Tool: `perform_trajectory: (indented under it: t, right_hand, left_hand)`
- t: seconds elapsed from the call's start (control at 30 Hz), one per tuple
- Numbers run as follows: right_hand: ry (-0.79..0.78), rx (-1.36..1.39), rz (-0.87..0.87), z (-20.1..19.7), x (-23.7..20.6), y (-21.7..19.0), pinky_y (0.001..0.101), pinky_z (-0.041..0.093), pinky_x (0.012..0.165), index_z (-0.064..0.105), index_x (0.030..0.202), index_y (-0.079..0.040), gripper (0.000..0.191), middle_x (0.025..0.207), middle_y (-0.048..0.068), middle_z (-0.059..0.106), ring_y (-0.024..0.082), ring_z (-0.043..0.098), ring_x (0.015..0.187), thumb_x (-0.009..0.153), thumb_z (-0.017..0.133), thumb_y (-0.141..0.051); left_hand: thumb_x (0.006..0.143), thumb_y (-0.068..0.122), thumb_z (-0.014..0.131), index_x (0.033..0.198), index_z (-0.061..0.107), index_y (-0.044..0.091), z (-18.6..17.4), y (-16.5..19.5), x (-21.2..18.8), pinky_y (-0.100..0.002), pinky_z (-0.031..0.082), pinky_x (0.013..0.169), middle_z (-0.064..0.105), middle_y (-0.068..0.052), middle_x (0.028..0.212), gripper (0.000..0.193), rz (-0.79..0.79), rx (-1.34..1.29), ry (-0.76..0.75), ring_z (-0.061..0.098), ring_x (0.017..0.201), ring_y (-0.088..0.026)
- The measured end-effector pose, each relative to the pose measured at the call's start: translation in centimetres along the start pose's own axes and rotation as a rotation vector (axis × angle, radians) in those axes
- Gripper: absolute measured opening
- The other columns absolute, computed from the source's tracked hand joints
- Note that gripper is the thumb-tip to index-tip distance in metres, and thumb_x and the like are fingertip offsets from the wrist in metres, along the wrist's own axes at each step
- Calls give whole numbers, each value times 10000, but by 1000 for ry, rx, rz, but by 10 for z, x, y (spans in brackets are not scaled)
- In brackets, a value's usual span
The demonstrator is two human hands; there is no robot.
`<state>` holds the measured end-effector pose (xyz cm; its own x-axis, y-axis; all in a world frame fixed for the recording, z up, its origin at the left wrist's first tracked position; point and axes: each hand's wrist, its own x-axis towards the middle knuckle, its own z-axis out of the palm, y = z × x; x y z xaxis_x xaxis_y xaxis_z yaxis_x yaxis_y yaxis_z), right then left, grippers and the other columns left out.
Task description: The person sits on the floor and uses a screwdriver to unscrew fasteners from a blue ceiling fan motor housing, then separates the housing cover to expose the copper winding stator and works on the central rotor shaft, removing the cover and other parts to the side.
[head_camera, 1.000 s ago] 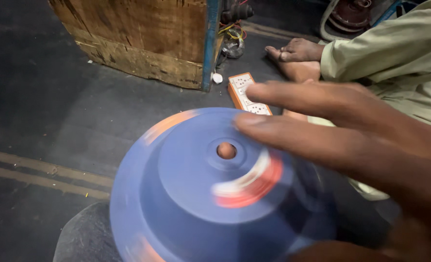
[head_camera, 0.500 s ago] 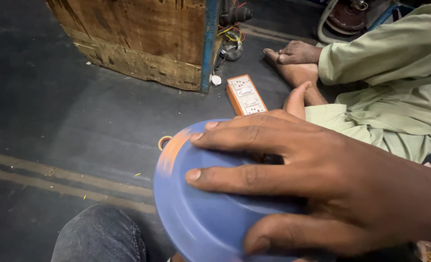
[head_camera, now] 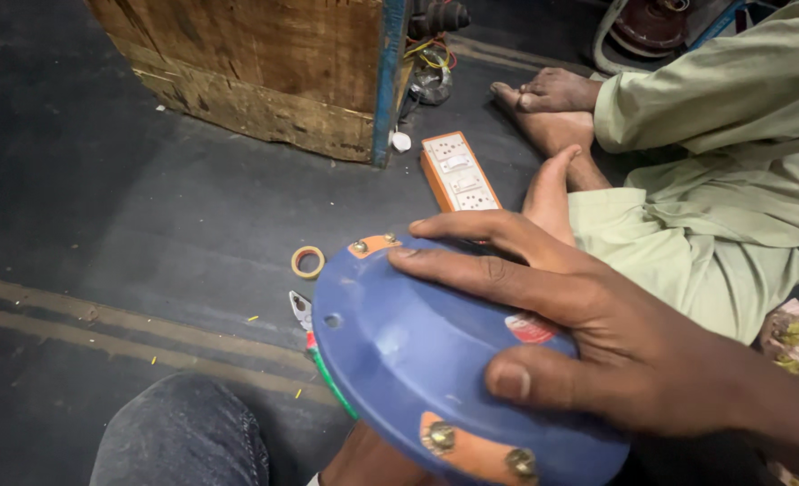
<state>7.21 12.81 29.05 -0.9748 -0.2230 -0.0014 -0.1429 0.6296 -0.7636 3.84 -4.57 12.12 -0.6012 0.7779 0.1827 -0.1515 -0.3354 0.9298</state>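
Observation:
My right hand (head_camera: 588,333) lies spread over a blue domed round cover (head_camera: 399,351), fingers across its top and thumb pressed on its near side. The cover is tilted and carries orange tabs with brass screws at its far rim (head_camera: 372,245) and near rim (head_camera: 476,450), plus a red and white sticker by my palm. A patch of skin (head_camera: 368,461) shows under the cover's low edge; it may be my left hand, but too little shows to tell. My knee in dark jeans (head_camera: 184,432) is at the lower left.
A small tape roll (head_camera: 308,262) and a hand tool (head_camera: 302,310) lie on the dark floor just left of the cover. An orange power strip (head_camera: 458,173) lies beyond it. A wooden crate (head_camera: 264,72) stands behind. A person in pale green (head_camera: 714,180) sits barefoot at right.
The cover was spinning and blurred a second ago; now it is still under my right hand. It has shifted lower and right, uncovering the tape roll and the tool.

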Motion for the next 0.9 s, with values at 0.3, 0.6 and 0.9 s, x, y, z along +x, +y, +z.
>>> perform_trajectory:
  t: [0.3, 0.6, 0.9]
  right_hand:
    - [467, 1217, 770, 72, -17, 73, 498, 440, 859, 507, 1511, -45, 664, 1351, 370, 536, 439, 520, 1113, 1045, 533, -517]
    - [206, 628, 198, 70, -76, 68, 469, 424, 1116, 231, 1646, -76, 1022, 1637, 127, 311, 293, 441, 1449, 843, 860, -144]
    - [210, 827, 576, 75, -92, 94, 450, 513, 1028, 281, 1647, -150, 1042, 1435, 189, 525, 279, 608, 1221, 797, 884, -161]
  left_hand:
    - [750, 9, 595, 1478, 626, -62, -7, 1, 3, -395, 377, 1142, 461, -148, 1344, 732, -156, -173, -48, 435, 1374, -289]
    - [1116, 638, 260, 1382, 501, 8, -9, 6, 3, -425, 457, 1130, 611, -128, 1378, 724, -427, -1008, -137, 578, 1286, -241]
    - [996, 720, 205, 1440, 493, 24, -8, 9, 4, -411, 410, 1129, 643, -135, 1358, 874, -616, -713, -177, 583, 1268, -211]
